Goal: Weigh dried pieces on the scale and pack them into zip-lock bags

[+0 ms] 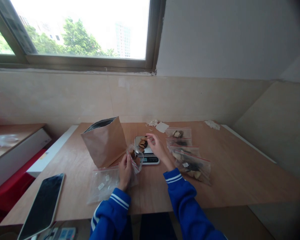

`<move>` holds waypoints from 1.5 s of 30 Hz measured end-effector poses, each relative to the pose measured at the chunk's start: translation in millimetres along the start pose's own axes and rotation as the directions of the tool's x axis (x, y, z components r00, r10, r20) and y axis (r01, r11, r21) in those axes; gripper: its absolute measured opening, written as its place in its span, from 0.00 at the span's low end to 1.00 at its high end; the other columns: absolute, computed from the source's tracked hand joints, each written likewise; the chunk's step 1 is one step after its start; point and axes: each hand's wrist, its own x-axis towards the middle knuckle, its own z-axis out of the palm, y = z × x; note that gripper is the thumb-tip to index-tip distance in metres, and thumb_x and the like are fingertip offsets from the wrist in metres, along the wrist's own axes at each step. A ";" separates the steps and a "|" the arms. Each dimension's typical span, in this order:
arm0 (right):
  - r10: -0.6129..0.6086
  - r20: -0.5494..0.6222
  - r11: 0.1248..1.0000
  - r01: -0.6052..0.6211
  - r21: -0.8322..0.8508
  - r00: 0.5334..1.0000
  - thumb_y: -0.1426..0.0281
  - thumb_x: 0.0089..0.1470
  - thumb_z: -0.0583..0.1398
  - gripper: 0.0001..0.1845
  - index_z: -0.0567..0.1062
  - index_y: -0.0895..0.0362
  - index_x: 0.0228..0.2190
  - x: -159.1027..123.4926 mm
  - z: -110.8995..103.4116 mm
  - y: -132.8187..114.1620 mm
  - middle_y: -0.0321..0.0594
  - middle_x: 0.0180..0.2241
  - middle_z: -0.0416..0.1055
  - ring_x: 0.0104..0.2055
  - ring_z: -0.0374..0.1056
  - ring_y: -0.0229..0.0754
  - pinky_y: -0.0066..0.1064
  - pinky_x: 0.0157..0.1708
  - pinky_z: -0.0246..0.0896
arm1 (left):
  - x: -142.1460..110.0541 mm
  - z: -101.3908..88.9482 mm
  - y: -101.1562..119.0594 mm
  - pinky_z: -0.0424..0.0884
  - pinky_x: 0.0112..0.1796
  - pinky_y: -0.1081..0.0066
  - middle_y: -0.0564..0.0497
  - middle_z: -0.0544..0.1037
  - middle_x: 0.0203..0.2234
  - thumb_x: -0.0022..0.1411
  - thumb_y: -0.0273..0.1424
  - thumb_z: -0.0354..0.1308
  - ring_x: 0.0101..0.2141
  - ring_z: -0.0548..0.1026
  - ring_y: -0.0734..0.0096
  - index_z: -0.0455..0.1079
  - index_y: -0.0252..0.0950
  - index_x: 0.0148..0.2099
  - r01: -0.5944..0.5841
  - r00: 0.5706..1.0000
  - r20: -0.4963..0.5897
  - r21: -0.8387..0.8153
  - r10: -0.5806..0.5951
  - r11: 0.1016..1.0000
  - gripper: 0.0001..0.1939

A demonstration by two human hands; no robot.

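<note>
Wooden table (240, 173), tiled wall (190, 96), window (80, 30)

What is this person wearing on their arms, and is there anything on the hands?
Both arms are in bright blue long sleeves. Each sleeve ends in a ribbed blue cuff with thin white stripes around it: the left cuff and the right cuff. The left hand and right hand are bare, with no gloves; no rings or watch can be made out.

Surroundings on and around the wooden table (227, 180)

A tablet (41, 206) lies at the near left edge; a white card (162, 127) and crumpled paper scraps (212, 124) lie along the far edge, below a wide window (77, 30).
</note>
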 end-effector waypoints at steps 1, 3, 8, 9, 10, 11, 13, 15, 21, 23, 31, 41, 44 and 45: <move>-0.013 0.000 0.999 0.013 -0.047 1.000 0.68 0.58 0.53 0.16 0.70 0.57 0.47 4.1 5.0 12.2 0.46 0.47 0.69 0.47 0.67 0.42 0.34 0.45 0.63 | 0.1 0.1 -1.1 0.60 0.29 0.73 0.54 0.67 0.21 0.62 0.49 0.49 0.25 0.65 0.73 0.66 0.35 0.29 0.000 1.000 0.001 0.015 0.000 1.000 0.22; -0.042 0.061 0.985 0.051 -0.165 0.997 0.69 0.57 0.55 0.19 0.69 0.58 0.50 11.0 16.5 30.5 0.49 0.50 0.67 0.54 0.62 0.45 0.37 0.52 0.59 | 0.5 1.2 -3.1 0.60 0.29 0.73 0.54 0.67 0.20 0.62 0.49 0.49 0.25 0.65 0.73 0.65 0.35 0.28 0.005 1.000 0.006 0.023 -0.005 1.000 0.22; 0.027 0.214 0.891 0.074 -0.449 0.976 0.66 0.55 0.60 0.23 0.68 0.57 0.53 18.5 44.6 43.1 0.51 0.56 0.61 0.58 0.55 0.51 0.41 0.56 0.52 | 3.8 2.2 -5.8 0.63 0.33 0.72 0.53 0.70 0.22 0.62 0.48 0.50 0.27 0.67 0.72 0.66 0.35 0.30 0.022 0.998 -0.055 -0.072 -0.026 0.997 0.21; 0.046 0.212 0.870 0.065 -0.489 0.976 0.66 0.55 0.59 0.21 0.69 0.56 0.51 19.4 47.5 43.3 0.50 0.54 0.62 0.57 0.57 0.51 0.41 0.55 0.53 | 4.7 1.8 -5.4 0.64 0.33 0.72 0.53 0.70 0.23 0.61 0.48 0.51 0.28 0.68 0.72 0.67 0.34 0.30 0.030 0.997 -0.069 -0.087 -0.036 0.996 0.22; 0.059 0.203 0.849 0.058 -0.526 0.977 0.67 0.56 0.59 0.19 0.71 0.56 0.49 20.4 49.0 43.7 0.50 0.52 0.64 0.54 0.58 0.51 0.41 0.53 0.53 | 5.5 1.3 -4.8 0.64 0.34 0.72 0.53 0.71 0.23 0.61 0.49 0.51 0.28 0.68 0.71 0.68 0.34 0.30 0.039 0.996 -0.077 -0.100 -0.047 0.994 0.22; 0.066 0.190 0.828 0.053 -0.558 0.979 0.68 0.57 0.58 0.16 0.72 0.56 0.47 21.5 49.1 44.5 0.49 0.49 0.66 0.52 0.60 0.51 0.41 0.52 0.54 | 6.1 0.9 -4.0 0.64 0.34 0.72 0.52 0.72 0.24 0.60 0.49 0.52 0.29 0.69 0.71 0.69 0.34 0.30 0.049 0.995 -0.079 -0.113 -0.058 0.992 0.22; 0.062 0.162 0.798 0.048 -0.601 0.985 0.70 0.58 0.55 0.12 0.74 0.55 0.43 24.1 46.1 47.2 0.49 0.45 0.68 0.48 0.61 0.50 0.40 0.50 0.54 | 7.0 0.5 -2.4 0.66 0.36 0.71 0.50 0.75 0.27 0.60 0.48 0.52 0.31 0.70 0.70 0.71 0.33 0.33 0.067 0.994 -0.077 -0.142 -0.079 0.988 0.21; 0.038 0.140 0.805 0.053 -0.591 0.989 0.72 0.59 0.53 0.11 0.74 0.55 0.39 26.9 40.7 50.9 0.49 0.43 0.69 0.47 0.61 0.50 0.39 0.49 0.54 | 7.6 0.6 -2.6 0.66 0.37 0.71 0.49 0.76 0.30 0.60 0.48 0.52 0.32 0.72 0.69 0.72 0.32 0.35 0.085 0.992 -0.078 -0.162 -0.098 0.983 0.22; 0.030 0.054 0.864 0.002 -0.503 0.998 0.74 0.60 0.51 0.09 0.72 0.57 0.36 34.8 26.5 60.6 0.46 0.38 0.71 0.41 0.66 0.44 0.32 0.43 0.57 | 10.1 0.7 -15.8 0.64 0.34 0.73 0.53 0.72 0.24 0.60 0.48 0.52 0.28 0.68 0.72 0.68 0.33 0.30 0.050 0.994 -0.093 -0.145 -0.064 0.988 0.22; 0.038 0.017 0.875 -0.025 -0.484 0.999 0.73 0.60 0.50 0.10 0.71 0.57 0.35 36.7 24.1 61.4 0.45 0.36 0.72 0.37 0.68 0.42 0.30 0.40 0.58 | 10.9 0.3 -18.7 0.64 0.34 0.73 0.53 0.71 0.24 0.60 0.48 0.52 0.28 0.68 0.72 0.68 0.33 0.30 0.042 0.994 -0.096 -0.138 -0.056 0.990 0.22; 0.047 -0.237 0.982 -0.089 -0.167 0.970 0.62 0.61 0.46 0.17 0.69 0.58 0.38 44.1 40.7 12.7 0.43 0.33 0.73 0.33 0.69 0.42 0.30 0.34 0.61 | 10.9 0.6 -17.8 0.63 0.32 0.74 0.54 0.70 0.22 0.60 0.48 0.53 0.26 0.66 0.74 0.69 0.33 0.29 0.067 0.995 -0.067 -0.149 -0.077 0.987 0.22; -0.003 0.100 1.000 0.002 0.017 0.995 0.60 0.65 0.44 0.20 0.71 0.55 0.32 1.9 78.1 -38.3 0.40 0.32 0.73 0.37 0.69 0.40 0.30 0.39 0.61 | 12.7 -1.8 -17.6 0.65 0.40 0.69 0.47 0.77 0.31 0.61 0.46 0.52 0.34 0.72 0.68 0.74 0.32 0.38 0.029 0.997 -0.069 -0.108 -0.037 0.994 0.22; -0.076 0.151 0.997 0.079 -0.017 0.986 0.62 0.66 0.44 0.20 0.71 0.55 0.33 -6.7 75.8 -33.0 0.41 0.34 0.73 0.40 0.69 0.41 0.31 0.44 0.59 | 13.5 -1.7 -18.9 0.66 0.39 0.70 0.47 0.77 0.31 0.60 0.47 0.52 0.33 0.72 0.68 0.74 0.32 0.37 0.022 0.997 -0.071 -0.114 -0.030 0.993 0.22; -0.099 0.134 0.994 0.105 -0.039 0.986 0.63 0.66 0.44 0.20 0.71 0.55 0.33 -6.7 72.4 -30.6 0.42 0.35 0.72 0.41 0.68 0.41 0.31 0.45 0.59 | 13.5 -1.6 -19.0 0.66 0.37 0.70 0.48 0.77 0.30 0.60 0.47 0.52 0.32 0.71 0.69 0.74 0.32 0.37 0.023 0.997 -0.071 -0.115 -0.031 0.993 0.22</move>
